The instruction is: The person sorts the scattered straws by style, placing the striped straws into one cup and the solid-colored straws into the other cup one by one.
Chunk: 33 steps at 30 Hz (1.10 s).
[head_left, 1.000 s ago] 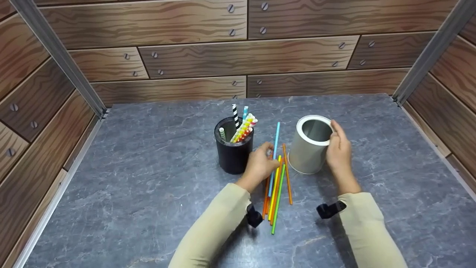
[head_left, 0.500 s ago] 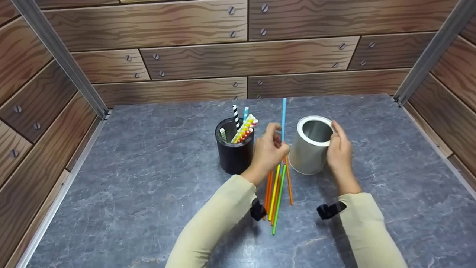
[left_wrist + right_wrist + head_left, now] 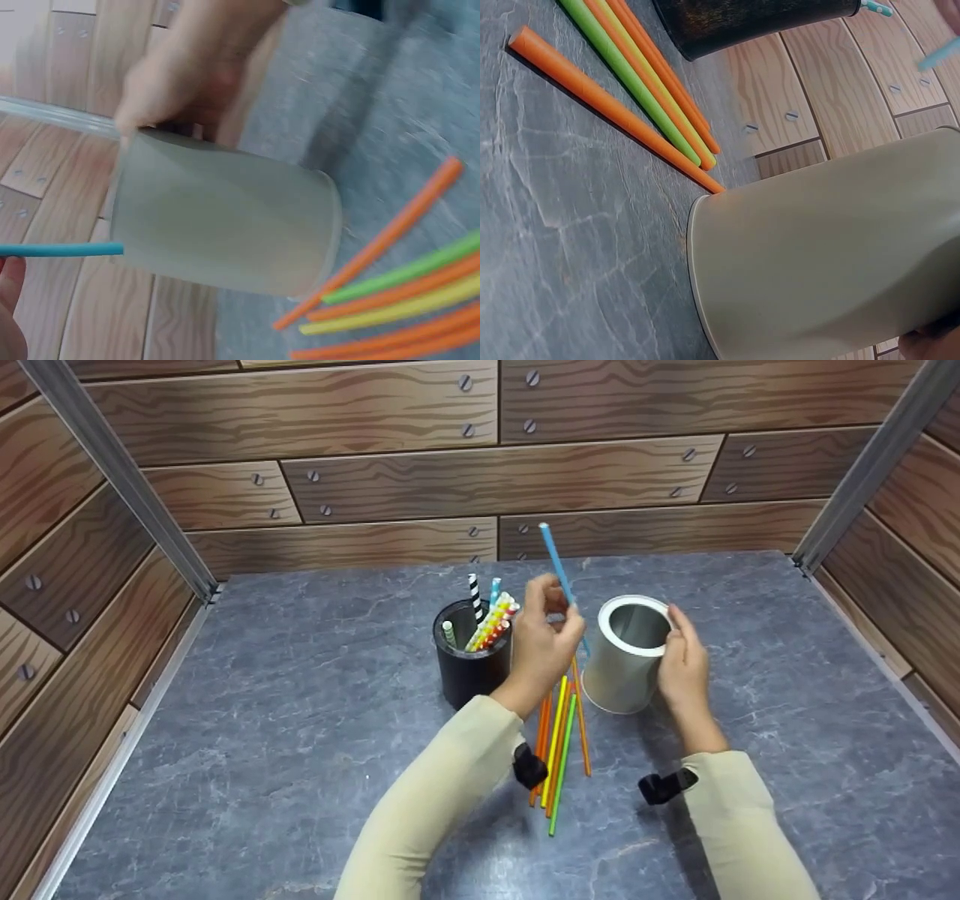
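Above table: L hand pinching blue straw, R hand gripping grey cup.

The pale grey can fills the lower right, standing on the grey marbled bench. Just left of its base, orange, green and yellow straws lie side by side, one orange tip touching the can's rim. Beyond them stands a black cup.
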Each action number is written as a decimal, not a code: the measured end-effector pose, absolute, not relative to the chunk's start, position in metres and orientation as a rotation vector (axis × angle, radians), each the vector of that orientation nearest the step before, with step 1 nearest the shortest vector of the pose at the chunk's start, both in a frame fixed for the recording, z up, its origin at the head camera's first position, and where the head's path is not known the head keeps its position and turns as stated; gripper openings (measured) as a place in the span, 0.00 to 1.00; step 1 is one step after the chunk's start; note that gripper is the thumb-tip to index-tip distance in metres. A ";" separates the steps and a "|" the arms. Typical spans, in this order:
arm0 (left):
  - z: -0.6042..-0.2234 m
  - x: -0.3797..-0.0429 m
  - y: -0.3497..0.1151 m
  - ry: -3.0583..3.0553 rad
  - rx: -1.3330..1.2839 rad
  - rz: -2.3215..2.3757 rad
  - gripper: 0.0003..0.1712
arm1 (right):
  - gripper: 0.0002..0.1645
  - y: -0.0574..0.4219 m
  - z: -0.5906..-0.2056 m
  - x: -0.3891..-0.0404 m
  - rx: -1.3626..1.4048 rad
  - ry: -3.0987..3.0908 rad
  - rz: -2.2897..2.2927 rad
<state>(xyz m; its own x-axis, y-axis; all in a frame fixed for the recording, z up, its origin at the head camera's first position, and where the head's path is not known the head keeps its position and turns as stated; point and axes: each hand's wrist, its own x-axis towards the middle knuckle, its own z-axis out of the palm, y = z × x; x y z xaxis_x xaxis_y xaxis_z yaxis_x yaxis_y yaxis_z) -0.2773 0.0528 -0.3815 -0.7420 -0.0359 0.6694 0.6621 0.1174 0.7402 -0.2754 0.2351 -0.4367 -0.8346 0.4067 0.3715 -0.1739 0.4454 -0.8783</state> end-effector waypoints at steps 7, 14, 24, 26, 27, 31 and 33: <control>-0.381 -0.278 0.060 -1.776 -0.599 -1.674 0.18 | 0.28 0.234 -0.438 -0.277 -0.206 -2.159 1.413; -0.385 -0.277 0.069 -1.786 -0.597 -1.692 0.17 | 0.28 0.232 -0.438 -0.276 -0.213 -2.164 1.429; -0.392 -0.282 0.078 -1.813 -0.632 -1.618 0.17 | 0.28 0.231 -0.439 -0.275 -0.194 -2.142 1.412; -0.394 -0.282 0.078 -1.829 -0.639 -1.617 0.17 | 0.27 0.231 -0.439 -0.275 -0.191 -2.139 1.405; -0.395 -0.282 0.079 -1.834 -0.642 -1.618 0.17 | 0.27 0.231 -0.439 -0.275 -0.190 -2.135 1.404; -0.398 -0.282 0.080 -1.874 -0.646 -1.619 0.18 | 0.27 0.233 -0.438 -0.274 -0.192 -2.131 1.394; -0.398 -0.282 0.081 -1.883 -0.646 -1.619 0.18 | 0.27 0.234 -0.437 -0.274 -0.195 -2.128 1.388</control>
